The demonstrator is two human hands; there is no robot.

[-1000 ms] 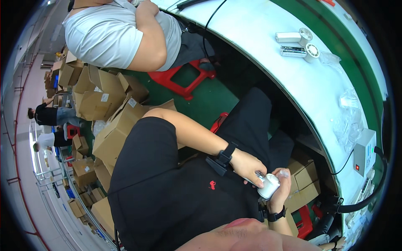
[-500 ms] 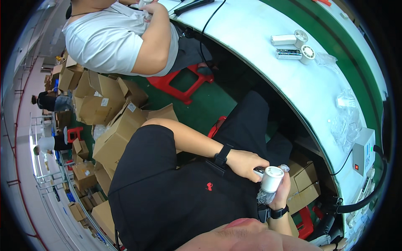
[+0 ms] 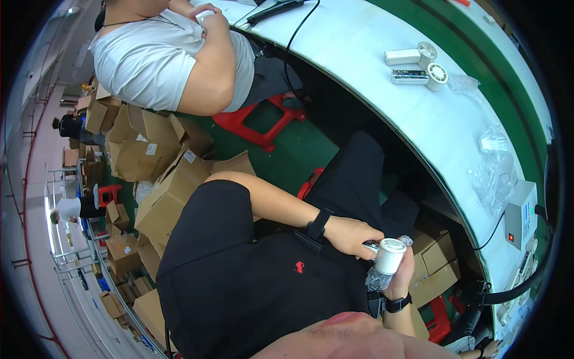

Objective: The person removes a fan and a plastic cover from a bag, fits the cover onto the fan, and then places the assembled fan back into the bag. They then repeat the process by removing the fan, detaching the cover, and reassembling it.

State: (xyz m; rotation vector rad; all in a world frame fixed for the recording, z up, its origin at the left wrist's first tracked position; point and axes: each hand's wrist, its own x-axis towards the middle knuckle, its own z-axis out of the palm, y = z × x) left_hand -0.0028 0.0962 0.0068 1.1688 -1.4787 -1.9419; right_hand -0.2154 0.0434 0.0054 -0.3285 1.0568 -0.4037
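Note:
A white handheld fan (image 3: 390, 256) is in front of my chest, its round head toward me. My left hand (image 3: 351, 236) is closed at its side, fingers pinching a narrow dark and silver part that looks like the fan's handle; most of that part is hidden. My right hand (image 3: 404, 274) wraps the far side of the fan head, its fingers partly covered. Crumpled clear plastic (image 3: 378, 280) hangs against the fan beneath the head, and a bit more pokes out above the right fingers.
On the white curved table (image 3: 382, 113) lie a closed white fan (image 3: 409, 56) and another fan (image 3: 418, 76) with its handle insides exposed. Plastic bags (image 3: 493, 170) and a grey box (image 3: 520, 212) with a cable sit farther right. A co-worker (image 3: 149, 60) sits beside cardboard boxes (image 3: 146, 146).
My hands and the fan stay nearly in place, with only a slight shift of my left fingers and the plastic. The co-worker's hands have moved slightly.

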